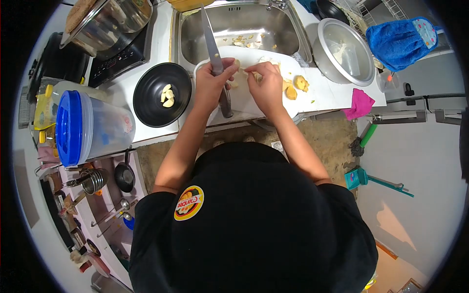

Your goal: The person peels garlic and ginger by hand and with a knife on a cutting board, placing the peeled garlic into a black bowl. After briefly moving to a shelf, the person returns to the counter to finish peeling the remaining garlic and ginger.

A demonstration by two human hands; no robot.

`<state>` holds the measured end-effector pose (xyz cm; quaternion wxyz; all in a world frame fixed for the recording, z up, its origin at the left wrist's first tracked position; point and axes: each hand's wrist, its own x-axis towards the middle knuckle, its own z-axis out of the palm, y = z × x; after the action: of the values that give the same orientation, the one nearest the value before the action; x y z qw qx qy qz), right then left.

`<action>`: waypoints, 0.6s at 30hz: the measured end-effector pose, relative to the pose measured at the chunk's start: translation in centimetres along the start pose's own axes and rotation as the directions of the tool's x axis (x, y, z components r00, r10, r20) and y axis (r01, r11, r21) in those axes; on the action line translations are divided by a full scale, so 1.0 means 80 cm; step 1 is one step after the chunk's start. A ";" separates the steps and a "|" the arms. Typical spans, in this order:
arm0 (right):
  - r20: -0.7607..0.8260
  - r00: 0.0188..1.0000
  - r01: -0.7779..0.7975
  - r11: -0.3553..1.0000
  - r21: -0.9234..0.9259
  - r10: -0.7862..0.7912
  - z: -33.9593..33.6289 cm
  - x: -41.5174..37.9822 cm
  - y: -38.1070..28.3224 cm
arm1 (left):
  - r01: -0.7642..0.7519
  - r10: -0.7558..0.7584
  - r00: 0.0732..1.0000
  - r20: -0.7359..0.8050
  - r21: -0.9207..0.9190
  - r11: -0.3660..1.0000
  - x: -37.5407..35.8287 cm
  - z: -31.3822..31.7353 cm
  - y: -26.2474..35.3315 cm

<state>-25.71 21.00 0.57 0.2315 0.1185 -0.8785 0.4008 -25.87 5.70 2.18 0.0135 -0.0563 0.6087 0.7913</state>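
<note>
My left hand (211,83) is closed around a long kitchen knife (210,38), whose blade points away from me toward the sink. Its thumb and fingertips also pinch a small pale piece, which looks like a garlic clove (237,64). Close beside it, my right hand (266,88) has thumb and forefinger pressed together; whatever is between them is too small to make out. Both hands are over a white cutting board (244,51) with pale peelings on it. Knobs of ginger (301,83) lie to the right of my right hand. Several peeled garlic cloves (168,96) rest in a black bowl (145,105) on the left.
A steel sink (193,44) with scraps in it lies beyond the board. At right stand a large metal bowl (322,53) and a pink cloth (360,103). At left are a blue-lidded container (71,127), an induction cooker (117,63) and a steel pot (110,27).
</note>
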 end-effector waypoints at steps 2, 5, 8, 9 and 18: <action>0.058 0.998 -0.009 0.996 -0.094 0.015 -0.007 0.001 0.000 | -0.009 0.009 1.000 0.000 0.012 1.000 0.000 0.001 -0.003; 0.179 0.971 -0.177 0.979 0.100 0.157 -0.012 0.008 -0.003 | -0.011 0.011 1.000 -0.001 0.021 1.000 0.000 0.002 -0.002; 0.371 0.873 -0.486 0.608 0.628 0.315 -0.015 0.011 -0.015 | 0.001 -0.001 1.000 -0.001 0.028 1.000 -0.003 0.006 -0.001; 0.429 0.847 -0.529 0.427 0.733 0.312 -0.011 0.009 -0.012 | 0.005 -0.005 1.000 0.002 0.032 0.999 -0.003 0.009 0.000; 0.565 0.782 -0.560 -0.102 0.822 0.263 -0.005 0.005 0.009 | -0.052 -0.003 0.985 0.173 0.309 0.950 -0.013 0.012 0.019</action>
<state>-26.25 21.78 0.55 -0.1484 0.0048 -0.3728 0.9159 -25.07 6.29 3.99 0.0649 0.0225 0.7235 0.6869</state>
